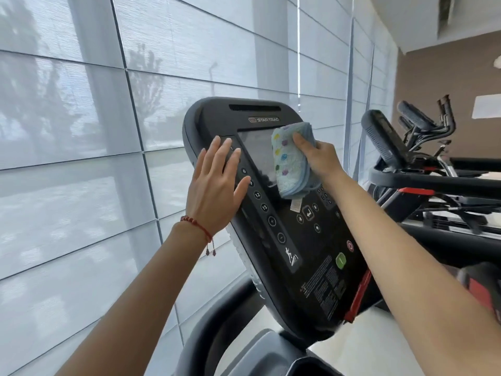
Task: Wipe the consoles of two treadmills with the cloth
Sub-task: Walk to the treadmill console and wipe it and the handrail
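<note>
A black treadmill console fills the centre, tilted, with a dark screen and rows of buttons. My right hand grips a folded light-blue cloth with coloured dots and presses it against the right part of the screen. My left hand lies flat with fingers spread on the console's left edge, over the upper number buttons. A second treadmill console stands further right, seen side-on.
Grey roller blinds cover the windows behind and to the left. A black handrail with a red clip runs right of the console. More exercise machines stand at the far right before a brown wall.
</note>
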`<action>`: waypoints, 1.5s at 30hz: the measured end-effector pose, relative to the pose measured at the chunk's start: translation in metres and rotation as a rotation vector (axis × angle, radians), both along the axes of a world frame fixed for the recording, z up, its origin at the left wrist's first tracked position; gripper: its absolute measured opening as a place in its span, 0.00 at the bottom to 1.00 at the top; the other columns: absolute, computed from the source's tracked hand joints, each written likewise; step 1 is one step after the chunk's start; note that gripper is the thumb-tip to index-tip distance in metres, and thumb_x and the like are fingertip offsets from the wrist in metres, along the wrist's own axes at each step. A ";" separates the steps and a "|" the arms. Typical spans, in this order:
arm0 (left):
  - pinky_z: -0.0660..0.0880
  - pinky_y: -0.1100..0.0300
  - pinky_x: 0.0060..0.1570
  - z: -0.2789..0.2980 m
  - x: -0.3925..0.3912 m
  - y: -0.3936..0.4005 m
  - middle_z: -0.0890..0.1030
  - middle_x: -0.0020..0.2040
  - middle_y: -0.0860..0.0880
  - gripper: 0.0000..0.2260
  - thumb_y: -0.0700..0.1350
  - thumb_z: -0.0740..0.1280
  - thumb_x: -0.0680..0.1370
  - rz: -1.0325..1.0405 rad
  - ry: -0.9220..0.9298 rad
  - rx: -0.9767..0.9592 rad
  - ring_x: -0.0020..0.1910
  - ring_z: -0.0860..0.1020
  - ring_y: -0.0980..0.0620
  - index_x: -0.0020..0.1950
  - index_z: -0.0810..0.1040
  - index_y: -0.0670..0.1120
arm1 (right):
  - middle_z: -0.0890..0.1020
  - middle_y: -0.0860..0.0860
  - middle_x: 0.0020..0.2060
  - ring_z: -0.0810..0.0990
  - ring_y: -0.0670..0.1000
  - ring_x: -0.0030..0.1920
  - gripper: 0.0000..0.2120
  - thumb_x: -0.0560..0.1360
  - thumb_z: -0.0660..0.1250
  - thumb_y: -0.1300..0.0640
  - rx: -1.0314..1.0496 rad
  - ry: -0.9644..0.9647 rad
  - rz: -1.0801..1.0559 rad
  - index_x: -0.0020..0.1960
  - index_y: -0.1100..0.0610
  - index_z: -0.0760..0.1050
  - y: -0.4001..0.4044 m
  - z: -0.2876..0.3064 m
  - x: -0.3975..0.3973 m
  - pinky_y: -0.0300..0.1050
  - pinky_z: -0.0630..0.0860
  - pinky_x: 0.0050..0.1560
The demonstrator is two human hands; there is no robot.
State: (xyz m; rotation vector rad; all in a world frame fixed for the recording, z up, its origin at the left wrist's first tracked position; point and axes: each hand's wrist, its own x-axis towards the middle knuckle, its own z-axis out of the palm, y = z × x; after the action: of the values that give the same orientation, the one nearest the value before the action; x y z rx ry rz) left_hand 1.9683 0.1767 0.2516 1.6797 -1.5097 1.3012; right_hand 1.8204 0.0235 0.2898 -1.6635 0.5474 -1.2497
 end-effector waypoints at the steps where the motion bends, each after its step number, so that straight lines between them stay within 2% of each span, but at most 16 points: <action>1: 0.59 0.45 0.69 0.000 0.000 -0.003 0.71 0.67 0.38 0.24 0.51 0.56 0.78 0.007 -0.005 0.008 0.70 0.63 0.39 0.65 0.72 0.35 | 0.81 0.53 0.44 0.80 0.52 0.47 0.13 0.73 0.67 0.46 -0.033 0.026 -0.018 0.43 0.57 0.76 -0.003 0.002 0.006 0.45 0.77 0.50; 6: 0.53 0.46 0.71 -0.007 -0.002 -0.014 0.68 0.69 0.38 0.25 0.52 0.55 0.78 0.060 0.001 0.020 0.72 0.59 0.40 0.66 0.70 0.34 | 0.80 0.53 0.41 0.78 0.52 0.43 0.19 0.74 0.65 0.43 -0.237 0.165 -0.137 0.46 0.60 0.77 -0.016 -0.005 0.030 0.43 0.71 0.40; 9: 0.51 0.47 0.72 -0.009 -0.002 -0.016 0.65 0.71 0.38 0.26 0.52 0.54 0.79 0.091 0.010 0.007 0.73 0.56 0.41 0.68 0.68 0.33 | 0.79 0.52 0.41 0.77 0.53 0.42 0.22 0.73 0.63 0.39 -0.290 0.174 -0.238 0.47 0.59 0.75 -0.020 -0.012 0.034 0.44 0.70 0.42; 12: 0.50 0.48 0.72 -0.012 -0.004 -0.017 0.61 0.73 0.37 0.28 0.53 0.53 0.78 0.126 0.043 -0.029 0.74 0.54 0.40 0.70 0.65 0.33 | 0.77 0.51 0.42 0.74 0.53 0.41 0.25 0.73 0.62 0.37 -0.288 0.192 -0.338 0.53 0.60 0.72 -0.018 -0.017 0.036 0.44 0.68 0.41; 16: 0.54 0.44 0.71 -0.014 -0.006 -0.020 0.57 0.74 0.36 0.31 0.54 0.54 0.77 0.133 0.088 -0.041 0.74 0.51 0.39 0.71 0.62 0.33 | 0.79 0.56 0.48 0.78 0.58 0.48 0.27 0.73 0.61 0.37 -0.278 0.207 -0.396 0.55 0.60 0.70 -0.012 -0.022 0.043 0.45 0.69 0.41; 19: 0.52 0.44 0.71 -0.015 -0.005 -0.021 0.57 0.74 0.37 0.31 0.53 0.54 0.76 0.136 0.089 -0.038 0.74 0.51 0.40 0.71 0.62 0.33 | 0.79 0.58 0.50 0.78 0.59 0.50 0.26 0.74 0.60 0.38 -0.298 0.191 -0.425 0.55 0.61 0.69 -0.007 -0.025 0.050 0.45 0.67 0.42; 25: 0.49 0.47 0.72 -0.016 -0.006 -0.024 0.59 0.74 0.37 0.29 0.52 0.54 0.77 0.119 0.096 -0.066 0.74 0.51 0.40 0.71 0.63 0.33 | 0.76 0.52 0.41 0.74 0.53 0.41 0.19 0.75 0.61 0.41 -0.411 0.079 -0.317 0.49 0.59 0.70 -0.021 -0.017 0.062 0.44 0.67 0.40; 29: 0.51 0.46 0.71 -0.016 -0.006 -0.024 0.60 0.73 0.37 0.29 0.52 0.54 0.77 0.121 0.088 -0.065 0.74 0.52 0.40 0.70 0.64 0.32 | 0.77 0.51 0.39 0.76 0.54 0.41 0.19 0.76 0.62 0.43 -0.364 0.047 -0.286 0.48 0.60 0.73 -0.051 -0.002 0.061 0.43 0.67 0.40; 32: 0.52 0.46 0.71 -0.016 -0.006 -0.025 0.61 0.73 0.36 0.29 0.52 0.54 0.77 0.128 0.079 -0.067 0.74 0.53 0.39 0.70 0.64 0.32 | 0.76 0.52 0.38 0.78 0.58 0.44 0.18 0.76 0.62 0.43 -0.331 0.048 -0.295 0.46 0.59 0.72 -0.070 0.009 0.065 0.44 0.67 0.41; 35: 0.52 0.46 0.71 -0.017 -0.007 -0.025 0.62 0.72 0.37 0.28 0.51 0.54 0.77 0.122 0.087 -0.078 0.73 0.54 0.39 0.70 0.64 0.32 | 0.80 0.54 0.41 0.79 0.59 0.47 0.18 0.75 0.62 0.42 -0.310 0.054 -0.290 0.46 0.58 0.73 -0.072 0.011 0.069 0.45 0.70 0.43; 39: 0.51 0.48 0.72 -0.016 -0.007 -0.025 0.62 0.73 0.37 0.28 0.50 0.54 0.76 0.107 0.104 -0.092 0.74 0.54 0.40 0.70 0.65 0.32 | 0.77 0.50 0.38 0.76 0.52 0.40 0.15 0.75 0.64 0.44 -0.377 0.043 -0.211 0.45 0.57 0.74 -0.044 0.005 0.069 0.40 0.67 0.39; 42: 0.51 0.48 0.72 -0.015 -0.007 -0.026 0.62 0.72 0.37 0.28 0.50 0.54 0.76 0.104 0.101 -0.096 0.73 0.54 0.39 0.69 0.65 0.32 | 0.76 0.45 0.33 0.74 0.43 0.34 0.13 0.74 0.66 0.45 -0.426 0.038 -0.119 0.43 0.55 0.74 -0.025 0.002 0.070 0.28 0.67 0.32; 45: 0.51 0.47 0.72 -0.015 -0.007 -0.025 0.62 0.72 0.37 0.28 0.49 0.54 0.76 0.105 0.099 -0.097 0.73 0.54 0.39 0.69 0.65 0.32 | 0.75 0.44 0.30 0.72 0.40 0.31 0.13 0.73 0.67 0.46 -0.461 0.001 -0.103 0.40 0.56 0.73 -0.018 -0.005 0.071 0.28 0.68 0.32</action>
State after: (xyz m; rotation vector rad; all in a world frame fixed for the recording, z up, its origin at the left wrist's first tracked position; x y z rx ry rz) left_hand 1.9615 0.1513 0.2362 1.7539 -1.2963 1.3032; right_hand 1.8913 0.0059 0.2853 -2.0343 0.3642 -1.5341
